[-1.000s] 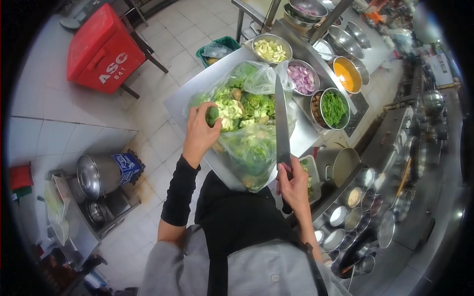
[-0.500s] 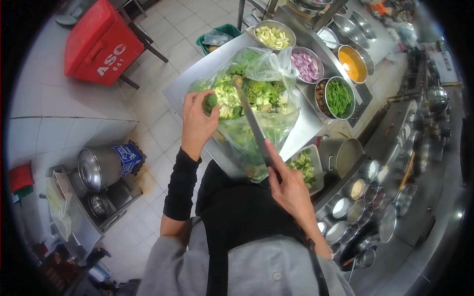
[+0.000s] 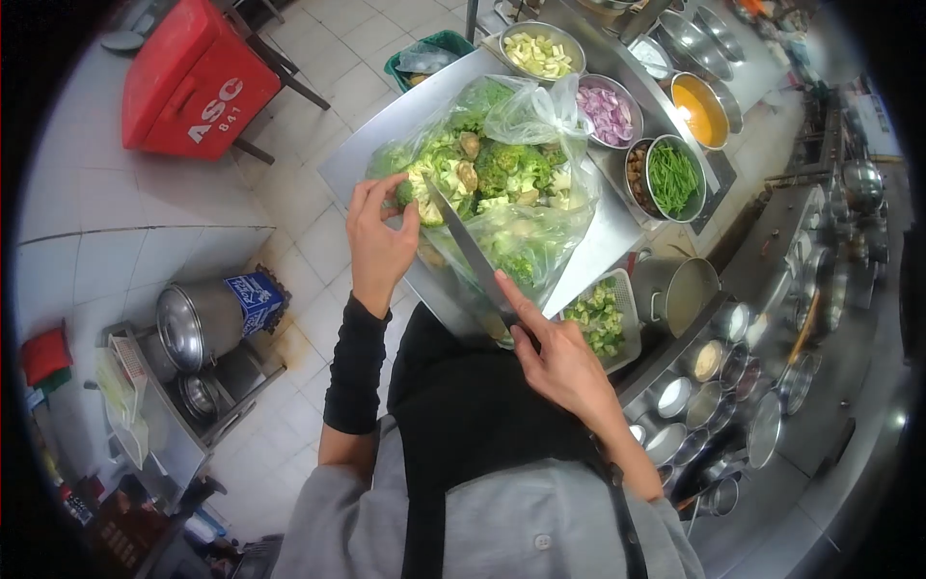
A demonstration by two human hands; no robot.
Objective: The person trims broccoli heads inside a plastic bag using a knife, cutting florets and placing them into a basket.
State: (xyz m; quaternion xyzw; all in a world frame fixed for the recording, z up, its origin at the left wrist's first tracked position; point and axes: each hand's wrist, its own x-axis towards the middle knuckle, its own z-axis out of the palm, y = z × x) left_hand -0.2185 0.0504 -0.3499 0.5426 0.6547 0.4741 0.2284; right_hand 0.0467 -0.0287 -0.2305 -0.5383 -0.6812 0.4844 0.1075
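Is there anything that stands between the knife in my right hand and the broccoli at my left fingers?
Nothing visible stands between the knife in the right hand and the broccoli at the left hand. The clear bag lies below the blade; contact at the tip cannot be told.

The broccoli (image 3: 506, 166) lies in the plastic bag (image 3: 521, 241) on the table (image 3: 598, 239); right of it, the basket (image 3: 629, 307) stands beside the stockpot (image 3: 687, 289).
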